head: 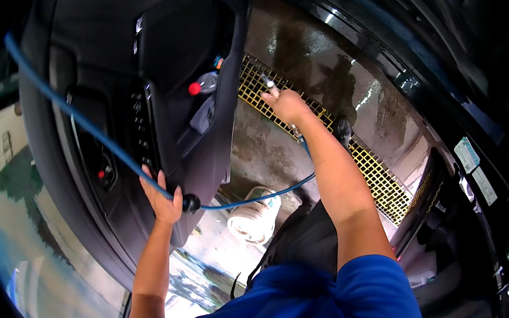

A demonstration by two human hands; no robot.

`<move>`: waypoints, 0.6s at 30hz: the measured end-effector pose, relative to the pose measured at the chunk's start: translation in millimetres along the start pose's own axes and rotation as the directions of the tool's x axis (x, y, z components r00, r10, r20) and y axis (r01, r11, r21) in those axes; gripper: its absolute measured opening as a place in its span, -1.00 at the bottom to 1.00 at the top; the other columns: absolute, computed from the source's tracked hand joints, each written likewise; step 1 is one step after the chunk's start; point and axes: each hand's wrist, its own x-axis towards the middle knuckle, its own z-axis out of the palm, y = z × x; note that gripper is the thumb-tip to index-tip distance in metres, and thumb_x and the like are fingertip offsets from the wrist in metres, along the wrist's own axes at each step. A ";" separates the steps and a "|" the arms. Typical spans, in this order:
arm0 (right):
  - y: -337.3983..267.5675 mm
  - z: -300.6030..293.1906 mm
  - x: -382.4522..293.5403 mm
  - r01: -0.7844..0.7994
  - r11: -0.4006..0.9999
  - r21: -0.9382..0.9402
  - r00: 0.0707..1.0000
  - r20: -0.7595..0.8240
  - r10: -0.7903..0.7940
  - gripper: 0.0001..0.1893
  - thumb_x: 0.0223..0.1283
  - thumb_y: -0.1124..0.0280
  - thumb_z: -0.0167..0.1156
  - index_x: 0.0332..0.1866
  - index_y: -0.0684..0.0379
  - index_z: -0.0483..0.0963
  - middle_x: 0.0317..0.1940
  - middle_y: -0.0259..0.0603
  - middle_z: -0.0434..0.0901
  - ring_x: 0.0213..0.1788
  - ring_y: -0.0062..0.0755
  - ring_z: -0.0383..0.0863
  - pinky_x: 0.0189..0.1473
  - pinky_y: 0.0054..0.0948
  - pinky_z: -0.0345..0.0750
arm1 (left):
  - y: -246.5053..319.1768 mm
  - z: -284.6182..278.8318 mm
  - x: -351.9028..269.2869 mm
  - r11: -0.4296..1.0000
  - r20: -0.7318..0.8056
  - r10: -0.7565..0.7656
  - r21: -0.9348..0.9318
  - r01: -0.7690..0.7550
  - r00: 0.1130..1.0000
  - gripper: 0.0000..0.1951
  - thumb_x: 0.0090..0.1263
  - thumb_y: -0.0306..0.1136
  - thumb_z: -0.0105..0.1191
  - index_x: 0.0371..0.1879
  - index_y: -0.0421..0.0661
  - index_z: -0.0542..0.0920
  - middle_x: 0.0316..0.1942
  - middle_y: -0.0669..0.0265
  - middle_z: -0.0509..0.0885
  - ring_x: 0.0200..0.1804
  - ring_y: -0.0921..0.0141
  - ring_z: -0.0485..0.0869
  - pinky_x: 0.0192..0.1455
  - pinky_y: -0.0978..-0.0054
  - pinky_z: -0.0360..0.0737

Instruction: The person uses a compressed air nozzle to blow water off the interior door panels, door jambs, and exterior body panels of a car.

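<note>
My right hand [286, 105] is closed around an air blow gun [269, 84], its metal nozzle pointing up and left over the floor grating. A blue hose [250, 202] runs from the gun's lower end down past my left hand and up across the open car door [96, 156]. My left hand [164, 198], fingers spread, lies at the door's inner panel edge beneath the hose. Just right of it, a round black piece [191, 203] sits around the hose. The door pocket holds a bottle with a red cap [195, 88] and a grey cloth [202, 115].
Yellow floor grating [378, 176] crosses the wet floor. A white bucket [255, 215] stands between the door and my legs. At right is the dark car body with two stickers [467, 154] bearing writing. The door's window glass [45, 248] curves along the lower left.
</note>
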 end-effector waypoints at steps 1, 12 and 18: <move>-0.7 -4.2 9.9 -0.001 1.000 0.018 1.000 -0.012 0.001 -0.29 0.34 -0.23 0.06 -0.18 0.44 0.60 -0.24 0.24 0.65 -0.12 0.18 0.64 -0.03 -0.12 0.53 | -0.9 -0.9 -0.5 1.000 0.011 0.001 0.005 -0.001 1.000 -0.25 0.27 -0.30 0.11 0.46 -0.23 0.18 0.52 -0.32 -0.07 0.53 -0.30 -0.06 0.52 -0.19 -0.10; -71.1 -102.3 146.4 0.272 0.962 0.003 0.934 -0.241 -0.263 -0.20 0.35 -0.34 -0.13 0.04 0.32 0.60 0.07 0.24 0.58 0.17 0.17 0.55 0.21 -0.13 0.49 | 8.2 4.7 10.1 0.994 0.002 0.057 -0.092 -0.057 0.998 -0.23 0.38 -0.33 0.02 0.55 -0.08 0.00 0.51 -0.39 -0.26 0.53 -0.34 -0.15 0.50 -0.20 -0.03; -75.1 -116.6 198.7 0.258 0.962 0.087 0.951 -0.198 -0.237 -0.30 0.43 -0.22 -0.18 0.19 0.28 0.49 0.16 0.14 0.56 0.23 0.08 0.54 0.25 -0.16 0.45 | 11.1 8.1 13.5 0.995 0.008 0.052 -0.080 -0.051 0.999 -0.25 0.43 -0.33 -0.01 0.57 -0.03 -0.04 0.52 -0.36 -0.29 0.55 -0.29 -0.17 0.53 -0.13 -0.05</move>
